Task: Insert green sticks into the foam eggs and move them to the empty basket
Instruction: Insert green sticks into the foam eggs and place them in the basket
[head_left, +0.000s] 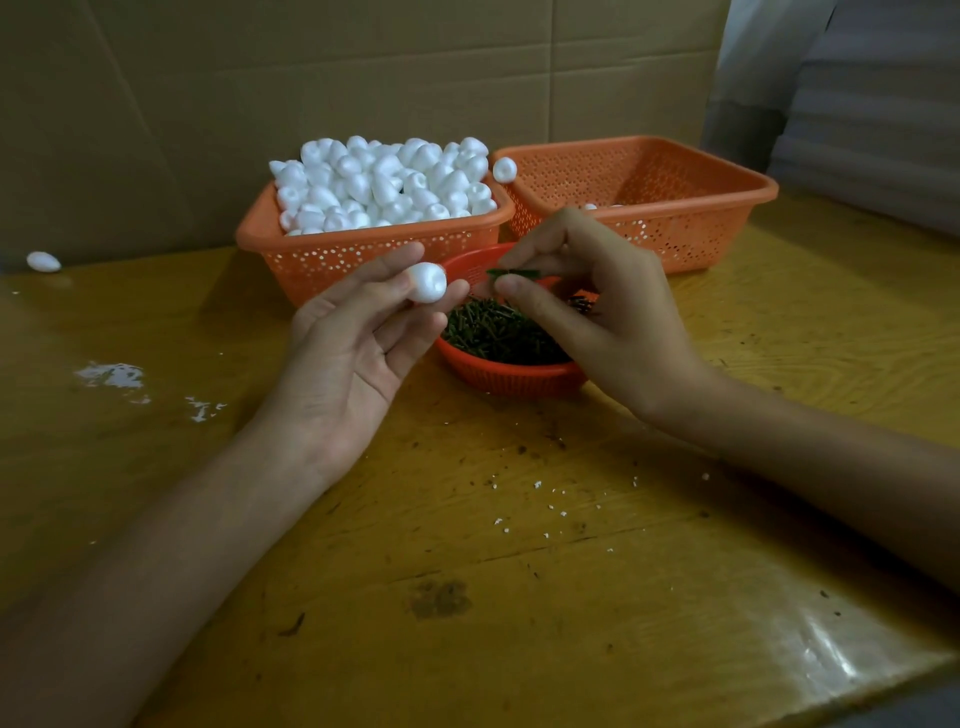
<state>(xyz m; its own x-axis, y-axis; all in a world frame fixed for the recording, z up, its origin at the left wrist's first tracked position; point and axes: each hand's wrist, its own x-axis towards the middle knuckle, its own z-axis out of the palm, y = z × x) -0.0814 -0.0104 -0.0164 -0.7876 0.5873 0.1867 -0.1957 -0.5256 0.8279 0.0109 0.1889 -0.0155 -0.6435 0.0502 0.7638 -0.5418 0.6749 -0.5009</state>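
Egg (427, 282): a white foam one, pinched between the thumb and fingertips of the left hand (358, 343), held in the air above the middle of the table (519, 597), just in front of the full basket (363, 244). It is probably very light and a little crumbly, judging by the white flecks on the table. It should dent under pressure, so a loose grip round its sides, with the near end left bare, suits it. Its long axis seems to run across the table toward the right hand, though the fingers hide part of it.

The right hand (597, 301) pinches a green stick (511, 274) between thumb and forefinger, above the red bowl (509, 371) of sticks. The stick is thin and looks stiff. It lies nearly level, its long axis left to right, with its left end aimed at the egg and just apart from it. It should be held close to that tip so it does not bend or skid.

The empty basket (649, 218) stands toward the far right corner, touching the full one, and a little white shows inside. One stray egg (43, 261) lies by the far left edge.
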